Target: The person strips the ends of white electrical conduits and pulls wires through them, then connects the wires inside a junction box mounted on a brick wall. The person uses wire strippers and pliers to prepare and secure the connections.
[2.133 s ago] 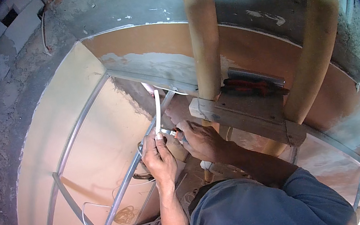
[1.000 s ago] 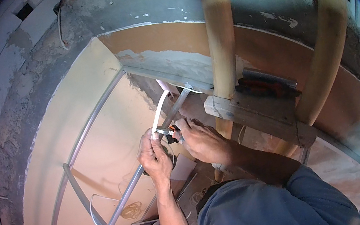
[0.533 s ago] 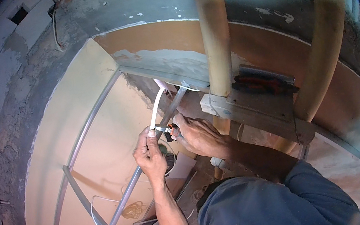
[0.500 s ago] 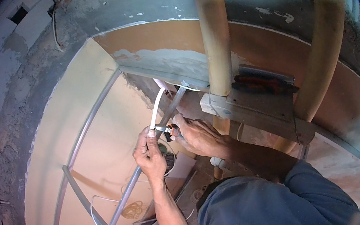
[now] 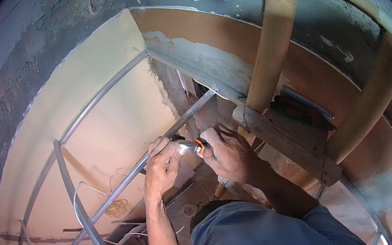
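My left hand (image 5: pixel 160 167) is closed in a pinch around a short white cable end (image 5: pixel 182 149), just in front of a slanting metal tube. My right hand (image 5: pixel 232 155) grips pliers (image 5: pixel 202 148) with orange on the handles. Their metal jaws point left and meet the white cable end at the left fingertips. Whether the jaws are clamped on it is too small to tell. The rest of the cable is hidden by the left hand.
Metal tubes (image 5: pixel 127 177) of a frame cross in front of a cream wall (image 5: pixel 112 116). Bamboo poles (image 5: pixel 271 42) stand at the right, beside a wooden plank (image 5: pixel 287 143) bearing a dark tool (image 5: pixel 302 107). Coiled thin wire (image 5: pixel 117 208) hangs lower left.
The view has shifted, moving the frame and poles. The long white cable seen rising from my left hand no longer shows there. The left hand has turned, knuckles up; the pliers stay in my right.
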`<state>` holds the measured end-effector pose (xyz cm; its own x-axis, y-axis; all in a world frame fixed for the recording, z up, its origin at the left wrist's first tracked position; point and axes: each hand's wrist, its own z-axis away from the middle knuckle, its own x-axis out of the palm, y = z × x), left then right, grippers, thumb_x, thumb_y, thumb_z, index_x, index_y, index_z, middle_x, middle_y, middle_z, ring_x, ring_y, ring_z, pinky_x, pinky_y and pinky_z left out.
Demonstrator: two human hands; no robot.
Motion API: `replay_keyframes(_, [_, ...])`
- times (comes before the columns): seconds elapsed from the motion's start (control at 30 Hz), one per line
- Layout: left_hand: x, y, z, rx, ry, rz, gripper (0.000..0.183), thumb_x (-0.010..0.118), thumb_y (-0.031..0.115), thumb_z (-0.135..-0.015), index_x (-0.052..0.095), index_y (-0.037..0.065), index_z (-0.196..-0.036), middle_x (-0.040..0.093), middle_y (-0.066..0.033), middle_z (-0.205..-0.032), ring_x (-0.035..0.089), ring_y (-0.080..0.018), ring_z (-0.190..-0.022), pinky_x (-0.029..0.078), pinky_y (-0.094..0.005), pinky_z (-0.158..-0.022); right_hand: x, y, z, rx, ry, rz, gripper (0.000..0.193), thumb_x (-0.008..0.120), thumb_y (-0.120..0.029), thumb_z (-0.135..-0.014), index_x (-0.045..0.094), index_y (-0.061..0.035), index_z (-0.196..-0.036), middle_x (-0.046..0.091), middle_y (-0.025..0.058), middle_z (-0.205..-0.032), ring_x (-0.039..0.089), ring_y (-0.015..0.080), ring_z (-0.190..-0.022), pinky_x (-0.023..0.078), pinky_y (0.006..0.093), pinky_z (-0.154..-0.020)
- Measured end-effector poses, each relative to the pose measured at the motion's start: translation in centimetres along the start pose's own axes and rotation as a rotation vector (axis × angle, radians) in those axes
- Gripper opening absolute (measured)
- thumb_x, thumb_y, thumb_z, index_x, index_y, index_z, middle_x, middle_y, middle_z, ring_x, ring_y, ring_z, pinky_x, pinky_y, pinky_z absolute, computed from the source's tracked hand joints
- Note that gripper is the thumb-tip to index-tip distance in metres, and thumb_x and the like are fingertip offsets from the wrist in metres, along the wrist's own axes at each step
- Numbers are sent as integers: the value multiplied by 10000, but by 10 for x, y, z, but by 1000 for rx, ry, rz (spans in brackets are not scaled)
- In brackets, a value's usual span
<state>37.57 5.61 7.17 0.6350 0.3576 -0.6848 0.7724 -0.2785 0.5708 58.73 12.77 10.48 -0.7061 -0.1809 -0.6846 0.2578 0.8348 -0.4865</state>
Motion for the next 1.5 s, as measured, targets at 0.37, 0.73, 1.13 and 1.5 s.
replay_keyframes(0.37, [86,13,67,-563,618,1155,239,556,182,-1029,624,16,-1186,691,-82,-1102,642,-140,-973,504,-277,-874,91,-7,36,544,-174,-723,457,675,-229,-898,489,14,-1237,643,257,-1044,647,392,-1018,481,453,-876])
replay_keyframes(0.73, [41,9,94,-626,420,690,230,558,128,-1025,640,9,-1204,648,-39,-795,604,-104,-674,508,-253,-635,56,25,12,146,-563,-158,256,604,-92,-924,454,-17,-1118,675,230,-968,642,438,-973,496,505,-789])
replay_keyframes(1.13, [27,13,101,-573,238,270,293,583,96,-997,647,12,-1270,618,-58,-742,579,-130,-675,493,-290,-650,72,23,8,146,-721,-70,153,539,-24,-929,446,30,-1039,673,252,-1043,634,442,-1026,502,509,-852])
replay_keyframes(1.5, [23,28,96,-458,366,-88,286,552,37,-983,618,-26,-1254,671,-207,-942,680,-300,-843,522,-389,-769,87,8,14,355,-788,-287,370,639,-282,-949,484,11,-1114,664,251,-1034,637,447,-1027,486,514,-840])
